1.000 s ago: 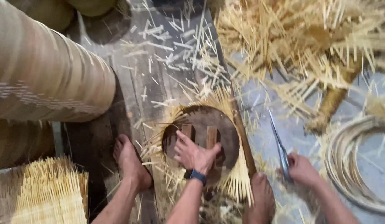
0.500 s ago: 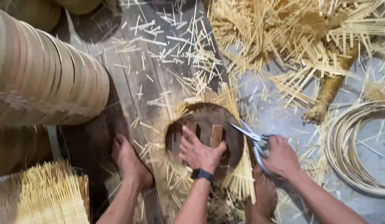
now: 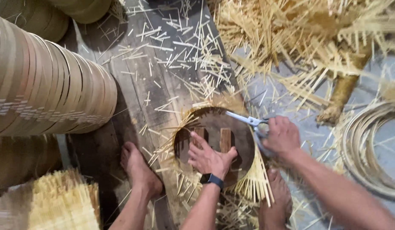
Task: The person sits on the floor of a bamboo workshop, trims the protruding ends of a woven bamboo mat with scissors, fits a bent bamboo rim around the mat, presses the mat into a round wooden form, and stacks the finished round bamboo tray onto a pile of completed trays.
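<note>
Left hand [image 3: 210, 158] lies flat and open, fingers spread, pressing on the round dark wooden form [image 3: 214, 142] in the middle of the floor, between the two bare feet. Right hand [image 3: 282, 136] is closed around the handles of the scissors [image 3: 245, 120], blades pointing left across the form's far right rim. Pale bamboo strips [image 3: 255, 181] fringe the form's edge. Stacked bamboo hoops [image 3: 44, 89] lie at left, a coil [image 3: 363, 149] at right.

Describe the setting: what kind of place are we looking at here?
Likely a floor-level bamboo craft workshop. A stack of round bamboo rims lies on its side, cut splints litter the plank floor, and the right hand holds scissors at a round wooden form pressed down by the left hand.
</note>
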